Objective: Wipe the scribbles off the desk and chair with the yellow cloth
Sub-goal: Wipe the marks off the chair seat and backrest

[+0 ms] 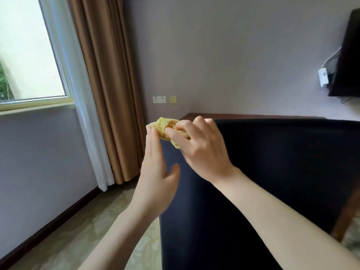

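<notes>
A crumpled yellow cloth (163, 126) is bunched up in my right hand (198, 145), whose fingers and thumb curl round it above the left edge of a dark navy chair back (272, 172). My left hand (155, 168) is held upright just left of the cloth, fingers straight, fingertips touching the cloth's lower left side. Behind the chair, a thin strip of brown wooden desk edge (243, 115) shows against the wall. No scribbles can be made out on the chair or desk.
A window (29, 55) with white sheer and brown curtains (109, 94) fills the left. Wall sockets (159, 99) sit low on the grey wall. A dark wall-mounted screen (346, 55) with a white adapter is at the upper right. Pale patterned floor lies at the lower left.
</notes>
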Action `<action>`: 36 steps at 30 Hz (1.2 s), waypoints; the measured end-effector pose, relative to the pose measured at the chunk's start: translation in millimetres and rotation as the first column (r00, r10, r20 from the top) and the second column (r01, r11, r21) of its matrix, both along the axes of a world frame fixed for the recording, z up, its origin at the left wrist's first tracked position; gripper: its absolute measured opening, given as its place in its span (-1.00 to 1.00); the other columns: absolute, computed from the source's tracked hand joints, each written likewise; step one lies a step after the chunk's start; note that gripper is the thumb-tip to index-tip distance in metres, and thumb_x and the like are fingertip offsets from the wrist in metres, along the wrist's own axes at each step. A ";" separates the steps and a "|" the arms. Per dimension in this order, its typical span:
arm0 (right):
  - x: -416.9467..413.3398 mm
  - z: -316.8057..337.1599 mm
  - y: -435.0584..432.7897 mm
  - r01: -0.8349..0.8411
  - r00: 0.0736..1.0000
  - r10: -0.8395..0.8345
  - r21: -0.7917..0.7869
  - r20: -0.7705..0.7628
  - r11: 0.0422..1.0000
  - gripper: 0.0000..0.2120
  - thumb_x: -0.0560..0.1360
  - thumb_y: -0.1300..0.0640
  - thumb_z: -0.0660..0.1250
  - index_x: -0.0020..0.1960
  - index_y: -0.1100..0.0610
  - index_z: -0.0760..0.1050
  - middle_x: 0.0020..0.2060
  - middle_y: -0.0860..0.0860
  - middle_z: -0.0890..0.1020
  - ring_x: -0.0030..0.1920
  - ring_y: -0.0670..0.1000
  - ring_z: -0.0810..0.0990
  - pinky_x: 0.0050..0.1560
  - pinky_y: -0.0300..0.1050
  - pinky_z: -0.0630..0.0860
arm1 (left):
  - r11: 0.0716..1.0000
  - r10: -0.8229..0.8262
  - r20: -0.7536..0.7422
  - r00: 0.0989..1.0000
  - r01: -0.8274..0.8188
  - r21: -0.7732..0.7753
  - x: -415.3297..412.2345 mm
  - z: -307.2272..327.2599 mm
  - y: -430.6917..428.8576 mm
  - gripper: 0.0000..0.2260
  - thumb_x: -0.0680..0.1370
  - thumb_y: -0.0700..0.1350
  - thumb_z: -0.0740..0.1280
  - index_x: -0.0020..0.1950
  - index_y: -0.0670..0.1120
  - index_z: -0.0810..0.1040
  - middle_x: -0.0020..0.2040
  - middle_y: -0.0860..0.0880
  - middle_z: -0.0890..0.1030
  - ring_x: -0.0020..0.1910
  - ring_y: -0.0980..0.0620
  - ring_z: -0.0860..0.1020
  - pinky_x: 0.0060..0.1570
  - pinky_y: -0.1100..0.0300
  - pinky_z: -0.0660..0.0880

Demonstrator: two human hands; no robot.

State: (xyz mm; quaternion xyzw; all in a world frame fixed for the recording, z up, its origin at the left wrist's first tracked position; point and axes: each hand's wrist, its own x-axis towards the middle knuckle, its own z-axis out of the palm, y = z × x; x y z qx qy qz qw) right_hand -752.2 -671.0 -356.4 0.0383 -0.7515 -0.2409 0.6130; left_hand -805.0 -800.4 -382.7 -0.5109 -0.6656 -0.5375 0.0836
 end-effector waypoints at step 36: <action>166.7 -88.7 136.4 -0.526 0.451 -0.534 -0.697 -0.715 0.488 -0.70 0.52 0.24 0.28 0.24 0.18 0.48 0.15 0.13 0.51 0.15 0.07 0.51 0.11 -0.18 0.47 | 0.820 0.459 -0.240 0.856 -0.511 -0.256 18.9 6.2 70.8 -0.04 0.41 -0.27 0.41 0.51 -0.26 -0.28 0.50 -0.33 -0.28 0.49 -0.33 -0.22 0.43 -0.15 -0.03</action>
